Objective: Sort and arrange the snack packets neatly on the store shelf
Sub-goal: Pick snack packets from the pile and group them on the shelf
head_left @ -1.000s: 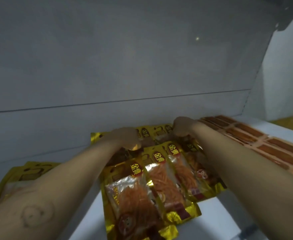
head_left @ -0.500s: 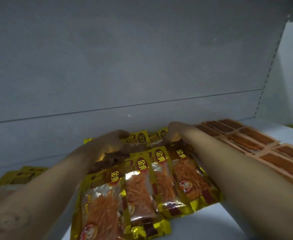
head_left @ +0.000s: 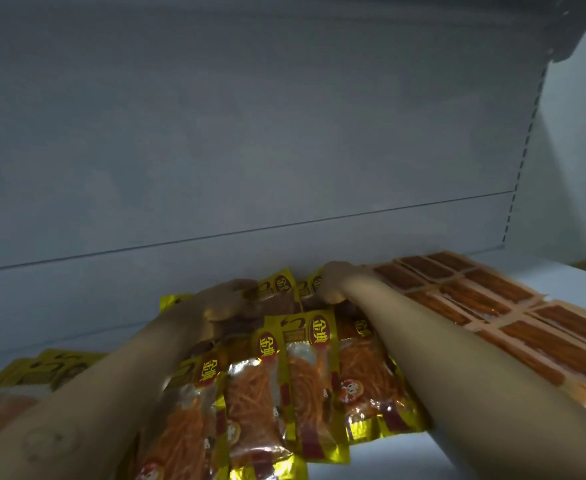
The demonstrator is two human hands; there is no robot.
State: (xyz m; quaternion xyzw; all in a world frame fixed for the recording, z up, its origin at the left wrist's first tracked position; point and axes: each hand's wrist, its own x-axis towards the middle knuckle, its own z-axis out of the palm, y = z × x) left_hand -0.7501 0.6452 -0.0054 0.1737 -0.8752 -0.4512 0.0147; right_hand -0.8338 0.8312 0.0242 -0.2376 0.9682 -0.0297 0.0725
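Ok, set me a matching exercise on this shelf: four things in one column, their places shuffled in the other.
Things:
1. left hand
2. right hand
3. fanned gold packets
4. stick packets

Places:
A. flat in rows at the right of the shelf
B. overlapping in a fan, nearest the camera
C. on the rear packets, next to the stick rows
D. on the rear packets, left of centre

Pairs: 1-D, 2-C, 3-B, 4-A.
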